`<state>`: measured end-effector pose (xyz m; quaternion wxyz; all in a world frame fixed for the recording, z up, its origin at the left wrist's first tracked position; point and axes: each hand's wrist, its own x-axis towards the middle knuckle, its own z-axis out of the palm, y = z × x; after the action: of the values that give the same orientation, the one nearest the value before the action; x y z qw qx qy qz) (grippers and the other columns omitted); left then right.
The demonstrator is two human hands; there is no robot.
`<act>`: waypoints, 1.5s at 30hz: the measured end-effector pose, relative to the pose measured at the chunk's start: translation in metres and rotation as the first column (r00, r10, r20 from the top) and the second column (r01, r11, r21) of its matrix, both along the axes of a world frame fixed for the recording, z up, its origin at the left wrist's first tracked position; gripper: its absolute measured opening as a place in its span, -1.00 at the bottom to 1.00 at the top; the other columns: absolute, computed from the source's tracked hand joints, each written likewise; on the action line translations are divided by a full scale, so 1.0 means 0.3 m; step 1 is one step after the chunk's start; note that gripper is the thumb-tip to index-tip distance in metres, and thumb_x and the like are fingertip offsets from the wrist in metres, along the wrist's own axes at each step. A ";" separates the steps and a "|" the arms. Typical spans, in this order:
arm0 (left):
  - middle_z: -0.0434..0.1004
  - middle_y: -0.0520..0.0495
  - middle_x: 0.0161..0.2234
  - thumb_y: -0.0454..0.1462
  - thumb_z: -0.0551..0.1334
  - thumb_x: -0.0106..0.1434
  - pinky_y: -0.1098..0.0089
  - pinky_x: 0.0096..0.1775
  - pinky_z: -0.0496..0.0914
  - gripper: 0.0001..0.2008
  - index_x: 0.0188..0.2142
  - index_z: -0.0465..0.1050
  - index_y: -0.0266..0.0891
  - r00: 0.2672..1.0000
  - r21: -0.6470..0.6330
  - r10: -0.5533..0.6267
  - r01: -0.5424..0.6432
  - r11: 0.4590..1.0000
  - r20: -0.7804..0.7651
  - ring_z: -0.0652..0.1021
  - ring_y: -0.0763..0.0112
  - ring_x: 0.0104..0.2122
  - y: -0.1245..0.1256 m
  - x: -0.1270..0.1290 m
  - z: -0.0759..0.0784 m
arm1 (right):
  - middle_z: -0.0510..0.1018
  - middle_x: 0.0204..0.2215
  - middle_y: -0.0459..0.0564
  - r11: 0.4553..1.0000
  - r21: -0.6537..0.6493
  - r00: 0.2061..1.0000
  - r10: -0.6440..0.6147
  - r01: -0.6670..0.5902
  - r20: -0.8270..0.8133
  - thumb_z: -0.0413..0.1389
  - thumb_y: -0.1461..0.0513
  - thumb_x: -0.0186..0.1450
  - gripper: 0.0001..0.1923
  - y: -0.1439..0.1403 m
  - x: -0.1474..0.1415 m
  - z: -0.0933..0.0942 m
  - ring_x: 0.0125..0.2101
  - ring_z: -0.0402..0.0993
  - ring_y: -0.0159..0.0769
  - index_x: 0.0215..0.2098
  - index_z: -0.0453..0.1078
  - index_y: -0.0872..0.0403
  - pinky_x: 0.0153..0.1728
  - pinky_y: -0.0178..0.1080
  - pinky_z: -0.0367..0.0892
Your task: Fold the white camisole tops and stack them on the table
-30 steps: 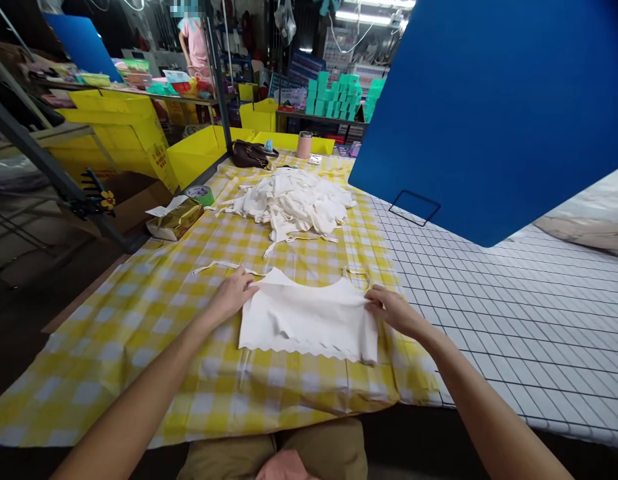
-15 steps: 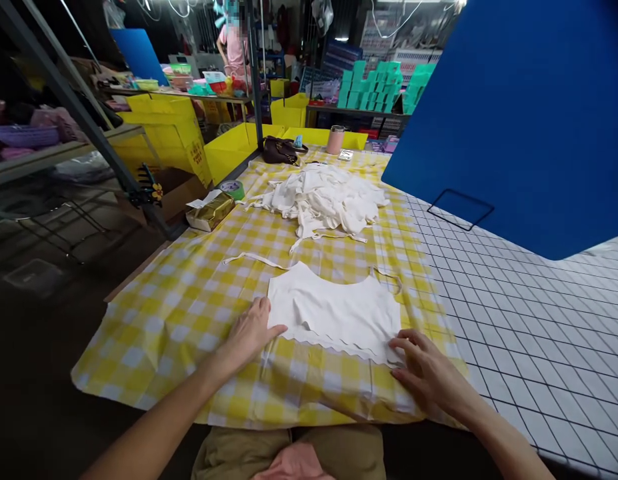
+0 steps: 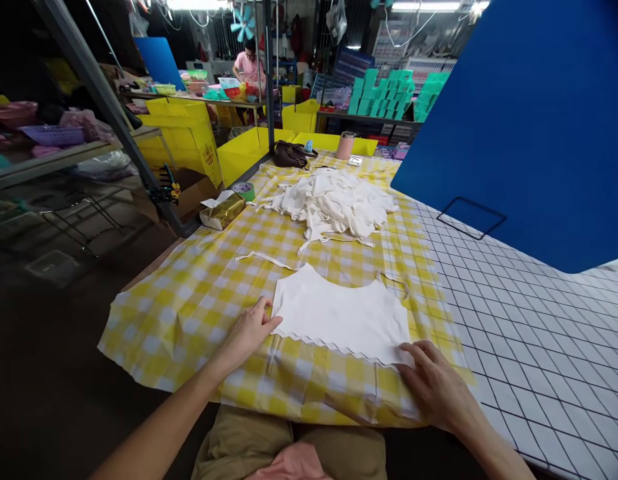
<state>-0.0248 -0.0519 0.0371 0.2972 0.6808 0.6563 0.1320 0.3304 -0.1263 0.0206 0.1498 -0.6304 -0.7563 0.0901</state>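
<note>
A white camisole top (image 3: 341, 313) lies flat on the yellow checked tablecloth, its scalloped hem toward me. One thin strap stretches out to the left, and the other curls at the upper right. At the left side edge, my left hand (image 3: 249, 331) is closed, with thumb and fingers pinching the cloth. My right hand (image 3: 433, 380) grips the lower right corner of the top between thumb and fingers; its fingertips partly cover that corner. Beyond the top sits a loose heap of white garments (image 3: 339, 200) with straps trailing from it.
A gold tissue pack (image 3: 223, 212) and a green tape roll (image 3: 245, 191) lie at the left edge. Behind the heap are a dark handbag (image 3: 290, 155) and a pink cup (image 3: 345, 145). A large blue board (image 3: 529, 133) overhangs the right. Across the room, a person (image 3: 249, 67) works.
The camisole top has become smoother, its wrinkles and raised hem now flat. My right hand has closed on the corner, and my left fingers have drawn together at the edge. The view has shifted slightly.
</note>
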 end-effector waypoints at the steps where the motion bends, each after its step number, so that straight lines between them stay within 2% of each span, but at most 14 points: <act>1: 0.35 0.08 -0.53 -0.21 0.13 0.20 0.44 -0.39 0.23 -0.77 -0.16 0.27 -0.22 0.999 -0.006 0.009 -0.009 1.000 -0.032 0.45 0.38 -0.44 0.004 0.005 0.002 | 0.41 -0.27 0.02 1.000 -0.008 1.000 -0.006 0.006 0.018 -0.08 0.07 0.28 -0.73 0.000 -0.003 -0.001 -0.36 0.44 -0.26 -0.16 0.33 -0.02 -0.40 -0.23 0.39; 6: 0.46 -0.02 -0.43 -0.31 0.16 0.17 0.43 -0.36 0.22 -0.75 -0.12 0.32 -0.23 0.989 -0.017 0.008 -0.011 1.000 -0.149 0.49 0.33 -0.33 0.026 0.035 0.004 | 0.42 -0.34 0.01 0.998 0.033 0.999 -0.044 0.045 -0.028 -0.15 0.14 0.29 -0.72 0.007 -0.008 -0.008 -0.42 0.44 -0.30 -0.28 0.38 0.00 -0.45 -0.27 0.38; 10: 0.42 0.07 -0.50 -0.38 0.20 0.06 0.46 -0.43 0.19 -0.66 -0.12 0.34 -0.20 0.998 -0.045 -0.012 0.009 0.999 -0.062 0.48 0.39 -0.41 0.030 0.030 -0.008 | 0.41 -0.35 0.02 0.990 0.121 0.992 -0.051 0.065 -0.113 -0.13 0.15 0.27 -0.71 0.000 -0.007 -0.002 -0.45 0.43 -0.33 -0.38 0.41 0.01 -0.49 -0.31 0.37; 13: 0.40 0.10 -0.56 -0.33 0.19 0.10 0.47 -0.44 0.20 -0.71 -0.13 0.34 -0.21 1.000 -0.057 -0.014 0.014 0.998 0.008 0.47 0.40 -0.45 0.024 0.014 -0.015 | 0.41 -0.33 0.02 0.981 0.171 0.988 -0.061 0.085 -0.144 -0.11 0.18 0.24 -0.73 -0.013 -0.002 0.002 -0.47 0.42 -0.34 -0.41 0.43 0.01 -0.48 -0.29 0.37; 17: 0.48 0.00 -0.46 -0.21 0.15 0.19 0.44 -0.39 0.22 -0.79 -0.19 0.34 -0.24 0.994 -0.036 0.038 -0.042 0.998 -0.098 0.49 0.34 -0.37 0.011 0.013 -0.001 | 0.43 -0.32 0.02 0.988 0.121 0.981 -0.071 0.095 -0.183 -0.08 0.19 0.21 -0.73 -0.028 0.000 -0.010 -0.44 0.45 -0.31 -0.47 0.43 0.01 -0.46 -0.27 0.39; 21: 0.50 -0.09 -0.36 -0.18 0.19 0.15 0.41 -0.39 0.21 -0.82 -0.32 0.34 -0.26 0.968 -0.036 0.002 -0.012 0.999 -0.252 0.50 0.25 -0.31 0.005 0.038 0.021 | 0.44 -0.31 0.02 0.988 0.078 0.975 -0.114 0.131 -0.189 -0.09 0.17 0.20 -0.71 -0.032 -0.011 -0.018 -0.43 0.46 -0.28 -0.53 0.41 0.01 -0.44 -0.23 0.40; 29: 0.45 0.00 -0.50 -0.29 0.17 0.08 0.42 -0.48 0.12 -0.89 -0.54 0.31 -0.23 0.986 -0.059 -0.020 0.010 0.998 -0.164 0.45 0.36 -0.44 0.018 0.045 -0.001 | 0.44 -0.18 0.08 0.949 -0.045 0.883 -0.307 0.312 -0.355 -0.03 0.03 0.17 -0.68 -0.038 -0.024 -0.009 -0.21 0.44 -0.15 -0.49 0.45 0.03 -0.34 -0.19 0.42; 33: 0.44 -0.02 -0.48 -0.34 0.14 0.11 0.42 -0.40 0.20 -0.92 -0.51 0.32 -0.23 0.972 -0.085 -0.059 0.041 0.996 -0.226 0.45 0.36 -0.41 -0.001 0.053 0.015 | 0.42 -0.20 0.08 0.898 -0.065 0.793 -0.417 0.435 -0.445 0.05 0.01 0.11 -0.70 -0.029 -0.031 -0.013 -0.31 0.44 -0.20 -0.42 0.42 0.06 -0.38 -0.20 0.41; 35: 0.44 -0.08 -0.34 -0.37 0.15 0.11 0.37 -0.28 0.26 -0.96 -0.40 0.35 -0.25 0.950 0.003 -0.052 0.056 0.998 -0.309 0.46 0.30 -0.30 -0.007 0.066 0.031 | 0.41 -0.23 0.06 0.883 -0.070 0.757 -0.436 0.464 -0.487 0.05 0.04 0.11 -0.70 -0.019 -0.044 -0.010 -0.42 0.41 -0.29 -0.31 0.37 0.07 -0.45 -0.23 0.39; 37: 0.39 -0.18 -0.17 -0.39 0.18 0.11 0.26 -0.14 0.26 -0.81 -0.24 0.34 -0.27 0.934 0.157 -0.034 0.096 0.983 -0.355 0.41 0.19 -0.15 -0.005 0.098 0.049 | 0.38 -0.26 0.03 0.883 -0.042 0.750 -0.421 0.467 -0.510 0.04 0.09 0.11 -0.71 -0.008 -0.068 0.003 -0.47 0.37 -0.34 -0.25 0.32 0.07 -0.48 -0.25 0.38; 39: 0.34 -0.23 -0.07 -0.39 0.19 0.11 0.21 -0.03 0.22 -0.68 -0.10 0.29 -0.29 0.945 0.256 -0.135 0.216 0.942 -0.299 0.35 0.14 -0.04 0.007 0.156 0.071 | 0.36 -0.24 0.03 0.896 0.052 0.785 -0.356 0.440 -0.507 0.03 0.14 0.13 -0.74 0.003 -0.102 0.026 -0.43 0.35 -0.34 -0.22 0.27 0.06 -0.45 -0.25 0.37; 41: 0.30 -0.21 0.02 -0.37 0.17 0.15 0.24 0.06 0.16 -0.61 -0.01 0.24 -0.27 0.898 0.298 -0.404 0.438 0.848 -0.172 0.30 0.19 0.05 0.026 0.241 0.101 | 0.33 -0.20 0.03 0.915 0.168 0.837 -0.245 0.366 -0.489 0.01 0.19 0.16 -0.77 0.010 -0.141 0.058 -0.39 0.34 -0.34 -0.20 0.24 0.03 -0.40 -0.24 0.38; 43: 0.20 -0.15 0.14 -0.39 0.14 0.18 0.24 0.15 0.03 -0.54 0.08 0.16 -0.23 0.715 0.344 -0.694 0.674 0.654 -0.084 0.17 0.25 0.16 0.051 0.339 0.143 | 0.30 -0.15 0.05 0.931 0.254 0.875 -0.117 0.261 -0.470 0.00 0.22 0.19 -0.79 0.013 -0.175 0.096 -0.37 0.33 -0.35 -0.18 0.22 0.02 -0.38 -0.24 0.38; 45: 0.16 -0.13 0.17 -0.41 0.12 0.18 0.19 0.16 -0.03 -0.49 0.13 0.11 -0.24 0.490 0.338 -0.871 0.827 0.450 -0.039 0.11 0.26 0.20 0.081 0.434 0.196 | 0.28 -0.11 0.07 0.931 0.313 0.892 -0.028 0.187 -0.451 -0.01 0.23 0.21 -0.80 0.009 -0.194 0.136 -0.33 0.34 -0.32 -0.17 0.21 0.00 -0.38 -0.23 0.38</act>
<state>0.1054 -0.0276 0.0958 0.2566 0.9437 0.1747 0.1147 0.2721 -0.1235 0.0614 0.4305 -0.5986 -0.6701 0.0859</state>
